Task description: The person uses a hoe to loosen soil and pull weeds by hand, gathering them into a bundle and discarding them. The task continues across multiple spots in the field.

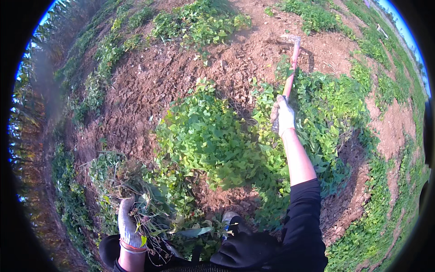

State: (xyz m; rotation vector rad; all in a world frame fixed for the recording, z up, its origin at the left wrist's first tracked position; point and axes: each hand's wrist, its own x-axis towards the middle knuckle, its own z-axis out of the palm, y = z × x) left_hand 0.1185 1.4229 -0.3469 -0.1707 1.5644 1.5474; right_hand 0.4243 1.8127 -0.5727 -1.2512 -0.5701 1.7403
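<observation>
My right hand [285, 117], in a white glove soiled at the fingers, is closed around the reddish handle of a hand hoe [291, 76]. Its metal head sits crosswise at the far end, over bare soil; whether it touches the ground I cannot tell. At lower left, my left hand [128, 222], in a white knit glove, holds a large bundle of pulled weeds and vines [148, 200] with loose roots and stems hanging. The bundle hides most of its fingers. Between my hands grows a dense mound of green leafy vines [214, 139].
Crumbly reddish soil [136, 105] lies ahead and left. More vine patches stand ahead [200, 23] and along the rows at right [377, 197]. Tall dry crop stalks [29, 119] border the left side. One shoe [229, 217] shows among leaves below me.
</observation>
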